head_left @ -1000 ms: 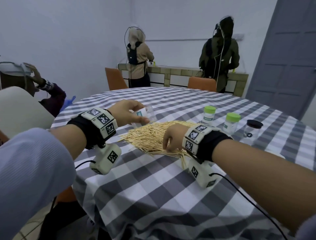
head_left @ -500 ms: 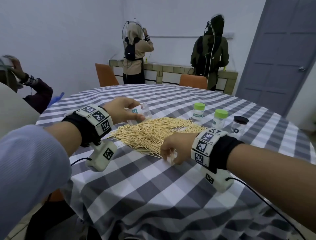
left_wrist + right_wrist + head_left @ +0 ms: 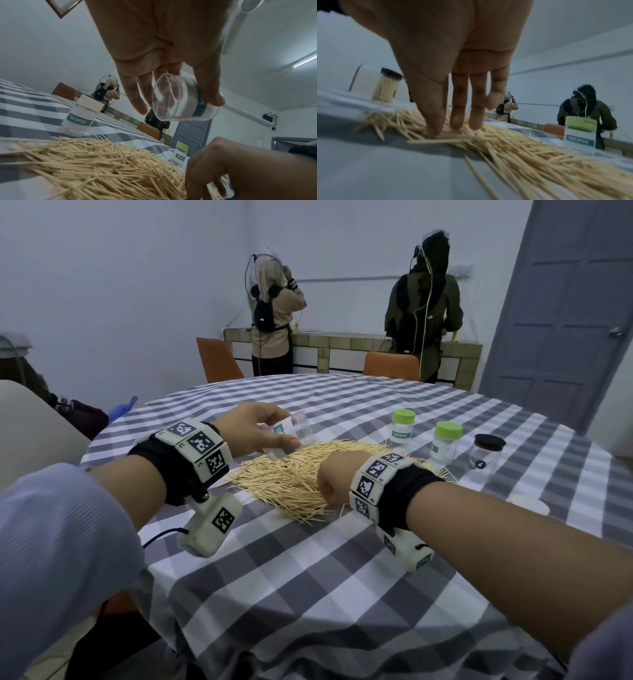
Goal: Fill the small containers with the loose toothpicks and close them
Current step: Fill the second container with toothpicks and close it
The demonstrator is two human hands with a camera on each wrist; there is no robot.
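Observation:
A heap of loose toothpicks (image 3: 287,474) lies on the checked tablecloth (image 3: 308,577). My left hand (image 3: 274,436) grips an open clear container (image 3: 291,436) above the heap's far left side. It is tipped on its side, and the left wrist view shows a toothpick or two inside the container (image 3: 180,100). My right hand (image 3: 330,486) is at the heap's near right edge. In the right wrist view my right hand (image 3: 447,128) has nearly straight fingers, with the thumb and fingertips (image 3: 435,129) pressing down on the toothpicks (image 3: 505,142).
Two green-lidded containers (image 3: 403,428) (image 3: 445,441) and a black-lidded jar (image 3: 488,455) stand behind the heap at the right. A white-lidded container (image 3: 80,115) stands beyond the heap. A white disc (image 3: 527,503) lies right of my forearm. Two people stand at the far counter; orange chairs ring the table.
My right hand, which had drawn back to the heap's near edge half a second ago, is on the toothpicks again. The left hand still holds the container above the heap.

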